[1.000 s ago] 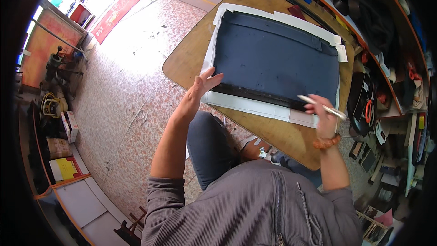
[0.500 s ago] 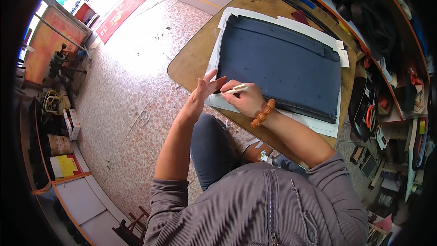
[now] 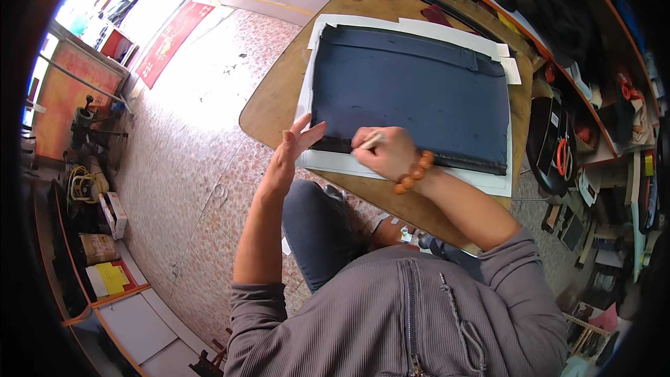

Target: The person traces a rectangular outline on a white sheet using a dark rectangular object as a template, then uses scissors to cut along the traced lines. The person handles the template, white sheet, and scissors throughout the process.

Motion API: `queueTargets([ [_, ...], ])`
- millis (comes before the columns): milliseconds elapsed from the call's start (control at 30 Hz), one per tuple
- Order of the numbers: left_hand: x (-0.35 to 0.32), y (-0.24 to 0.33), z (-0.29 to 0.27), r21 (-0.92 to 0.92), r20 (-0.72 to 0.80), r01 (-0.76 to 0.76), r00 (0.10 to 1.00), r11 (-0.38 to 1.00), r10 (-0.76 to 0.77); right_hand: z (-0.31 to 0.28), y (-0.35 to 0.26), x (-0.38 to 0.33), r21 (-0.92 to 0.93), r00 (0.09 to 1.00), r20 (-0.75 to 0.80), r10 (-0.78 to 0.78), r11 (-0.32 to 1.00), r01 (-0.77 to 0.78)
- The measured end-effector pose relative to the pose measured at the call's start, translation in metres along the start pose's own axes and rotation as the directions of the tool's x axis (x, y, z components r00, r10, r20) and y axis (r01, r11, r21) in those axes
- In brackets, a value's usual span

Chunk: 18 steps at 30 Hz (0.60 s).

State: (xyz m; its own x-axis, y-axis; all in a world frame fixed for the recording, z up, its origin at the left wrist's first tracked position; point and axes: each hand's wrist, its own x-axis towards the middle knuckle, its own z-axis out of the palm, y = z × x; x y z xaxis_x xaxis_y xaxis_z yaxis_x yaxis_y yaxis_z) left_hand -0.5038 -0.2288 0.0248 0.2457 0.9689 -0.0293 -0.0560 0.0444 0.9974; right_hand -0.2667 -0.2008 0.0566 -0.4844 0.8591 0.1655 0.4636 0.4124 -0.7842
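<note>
A dark blue, leather-like flat panel (image 3: 412, 91) with blackened edges lies on white paper (image 3: 328, 160) on a wooden table (image 3: 272, 98). My right hand (image 3: 387, 152), an orange bead bracelet (image 3: 415, 172) at its wrist, is closed round a slim cream-coloured stick tool (image 3: 373, 141) at the panel's near edge. The tool's working tip is hidden by my fingers. At the panel's near left corner my left hand (image 3: 289, 150) is open, its fingers spread and the fingertips by the edge.
Along the table's far right side lie a long dark strip (image 3: 447, 10) and a dark red scrap (image 3: 436, 15). Crowded shelves (image 3: 593, 84) stand to the right, with orange-handled scissors (image 3: 562, 157) hanging there. A red mat (image 3: 171, 45) lies by the bright doorway.
My right hand has slid right along the panel's near edge with the stick tool. My left hand stays open by the corner. The view has shifted slightly.
</note>
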Motion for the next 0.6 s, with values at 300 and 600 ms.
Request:
queueTargets([
  [300,-0.001,-0.001,0.007,0.169,-0.042,-0.032,0.998,0.985,0.040,-0.135,0.049,-0.150,0.184,0.831,-0.389,0.396,0.918,-0.352],
  [600,-0.001,0.007,0.036,0.824,-0.037,-0.019,0.996,0.567,0.087,-0.148,0.061,-0.206,-0.397,0.854,-0.509,0.106,0.851,-0.342],
])
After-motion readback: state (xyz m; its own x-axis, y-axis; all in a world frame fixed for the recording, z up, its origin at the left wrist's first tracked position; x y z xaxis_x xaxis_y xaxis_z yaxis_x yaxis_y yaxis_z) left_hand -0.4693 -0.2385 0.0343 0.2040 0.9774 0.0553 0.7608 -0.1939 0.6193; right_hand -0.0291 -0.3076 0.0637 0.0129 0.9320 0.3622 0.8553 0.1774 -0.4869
